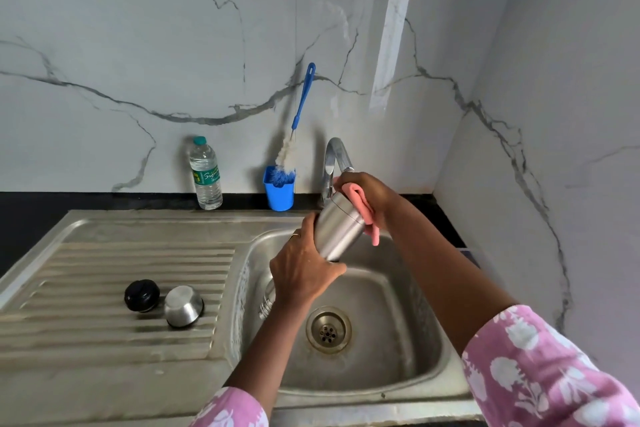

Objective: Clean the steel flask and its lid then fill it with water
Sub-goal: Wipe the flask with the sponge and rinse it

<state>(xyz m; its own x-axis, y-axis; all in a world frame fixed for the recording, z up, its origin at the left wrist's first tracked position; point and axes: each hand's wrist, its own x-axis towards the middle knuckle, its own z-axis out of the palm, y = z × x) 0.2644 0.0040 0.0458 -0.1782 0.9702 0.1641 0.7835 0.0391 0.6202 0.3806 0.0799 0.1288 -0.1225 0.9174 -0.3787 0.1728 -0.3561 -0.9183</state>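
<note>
The steel flask [337, 232] is held tilted above the sink [398, 374], with its mouth pointing down to the left and its base up near the tap [334, 156]. The left hand [304, 270] grips its middle with curled fingers. The right hand [367, 194] holds a pink cloth [370, 218] wrapped on the base, its fingers curled around it. A black stopper [142, 295] and a steel cap [183, 305] lie side by side on the draining board [104, 340].

Plastic water bottle [205, 173], left of frame center: green label [207, 177] with script "Signa…", rest unreadable. No other text.
</note>
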